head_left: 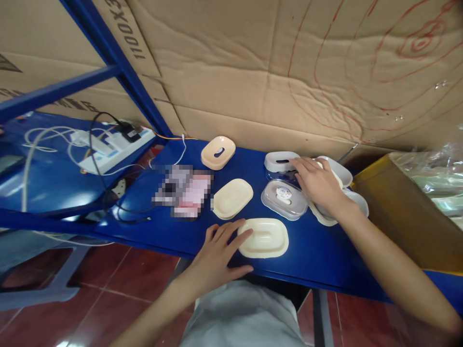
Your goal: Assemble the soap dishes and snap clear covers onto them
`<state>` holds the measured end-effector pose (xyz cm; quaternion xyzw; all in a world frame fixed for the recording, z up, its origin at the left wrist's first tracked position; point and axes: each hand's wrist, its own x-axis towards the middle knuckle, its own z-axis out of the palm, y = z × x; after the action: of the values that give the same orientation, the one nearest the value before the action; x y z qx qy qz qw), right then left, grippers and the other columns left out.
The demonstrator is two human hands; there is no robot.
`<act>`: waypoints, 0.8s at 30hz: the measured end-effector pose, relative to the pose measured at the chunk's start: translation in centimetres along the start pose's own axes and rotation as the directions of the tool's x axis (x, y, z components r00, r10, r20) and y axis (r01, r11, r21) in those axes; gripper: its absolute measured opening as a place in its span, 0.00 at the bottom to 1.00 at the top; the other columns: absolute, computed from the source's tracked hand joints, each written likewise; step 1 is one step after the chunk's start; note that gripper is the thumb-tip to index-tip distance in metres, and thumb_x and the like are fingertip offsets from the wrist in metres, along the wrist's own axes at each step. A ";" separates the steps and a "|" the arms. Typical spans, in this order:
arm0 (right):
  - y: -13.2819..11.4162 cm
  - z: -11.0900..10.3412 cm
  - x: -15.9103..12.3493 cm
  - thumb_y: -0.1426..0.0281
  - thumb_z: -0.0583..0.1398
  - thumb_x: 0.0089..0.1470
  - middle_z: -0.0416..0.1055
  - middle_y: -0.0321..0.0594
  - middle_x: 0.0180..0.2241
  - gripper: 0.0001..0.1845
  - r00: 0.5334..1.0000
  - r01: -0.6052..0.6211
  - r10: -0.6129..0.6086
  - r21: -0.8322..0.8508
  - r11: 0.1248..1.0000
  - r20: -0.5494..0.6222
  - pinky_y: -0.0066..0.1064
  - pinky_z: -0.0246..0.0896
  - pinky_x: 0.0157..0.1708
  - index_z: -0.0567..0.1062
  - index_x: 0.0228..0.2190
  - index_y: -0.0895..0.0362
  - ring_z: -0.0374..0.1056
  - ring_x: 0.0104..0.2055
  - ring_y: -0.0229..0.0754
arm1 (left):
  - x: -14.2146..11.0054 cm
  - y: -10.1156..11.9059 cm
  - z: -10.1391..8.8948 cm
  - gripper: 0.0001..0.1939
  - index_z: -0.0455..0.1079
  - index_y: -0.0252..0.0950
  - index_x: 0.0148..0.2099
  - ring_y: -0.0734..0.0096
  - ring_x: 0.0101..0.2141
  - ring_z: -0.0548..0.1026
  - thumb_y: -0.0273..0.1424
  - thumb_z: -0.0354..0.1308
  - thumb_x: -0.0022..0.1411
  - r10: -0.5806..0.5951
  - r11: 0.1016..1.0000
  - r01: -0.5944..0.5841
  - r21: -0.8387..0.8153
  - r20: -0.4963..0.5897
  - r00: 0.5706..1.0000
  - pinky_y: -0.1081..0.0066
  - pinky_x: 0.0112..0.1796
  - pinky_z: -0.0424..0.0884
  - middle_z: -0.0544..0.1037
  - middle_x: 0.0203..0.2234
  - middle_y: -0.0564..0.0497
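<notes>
My left hand (219, 253) lies at the table's front edge with its fingers spread. Its fingertips reach over the left rim of a cream oval soap dish (269, 238). Another cream oval piece (233, 198) sits just behind. Over the group of dishes on the right is my right hand (318, 185), fingers stretched out, the tips at a grey dish with a slot (278, 162). Cream pieces (323, 219) show partly under this hand; whether it touches them is hidden. A clear-lidded dish with a round label (285, 198) lies left of it.
A peach dish (219, 153) stands at the back. Left of it lies a pixelated pinkish object (186, 190). A power strip (117, 152) with tangled cables lies beyond the blue frame post. An open cardboard box (405, 212) holding plastic-wrapped things borders the right side.
</notes>
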<state>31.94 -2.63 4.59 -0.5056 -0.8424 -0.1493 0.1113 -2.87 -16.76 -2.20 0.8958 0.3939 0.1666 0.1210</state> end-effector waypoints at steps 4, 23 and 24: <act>1.8 1.8 4.4 0.78 0.51 0.67 0.79 0.58 0.60 0.25 0.982 0.041 -0.031 -0.048 0.998 0.187 0.53 0.56 0.63 0.75 0.61 0.62 0.72 0.64 0.59 | 0.2 -0.3 0.4 0.43 0.60 0.44 0.76 0.41 0.68 0.69 0.39 0.75 0.66 -0.023 0.997 0.023 -0.074 0.003 1.000 0.44 0.61 0.68 0.66 0.73 0.38; -16.8 -2.9 -16.1 0.76 0.63 0.70 0.84 0.42 0.47 0.18 0.971 -0.060 0.162 0.476 0.877 -0.175 0.49 0.68 0.55 0.78 0.58 0.50 0.79 0.50 0.50 | 0.3 -1.3 0.3 0.61 0.37 0.49 0.83 0.43 0.63 0.75 0.33 0.75 0.62 -0.113 0.945 0.116 -0.306 0.028 0.993 0.46 0.61 0.70 0.71 0.71 0.40; -17.0 -2.6 -16.2 0.75 0.62 0.70 0.84 0.41 0.47 0.21 0.970 -0.072 0.169 0.462 0.884 -0.173 0.51 0.69 0.54 0.78 0.60 0.47 0.79 0.50 0.51 | 0.3 -1.4 0.3 0.60 0.37 0.48 0.83 0.44 0.62 0.75 0.32 0.74 0.63 -0.113 0.945 0.117 -0.304 0.030 0.993 0.48 0.61 0.71 0.71 0.70 0.40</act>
<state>24.55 -24.42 -0.80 -0.4991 -0.8044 0.0058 0.3223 -3.48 -15.69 -2.92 0.8428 0.4143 0.2127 0.2698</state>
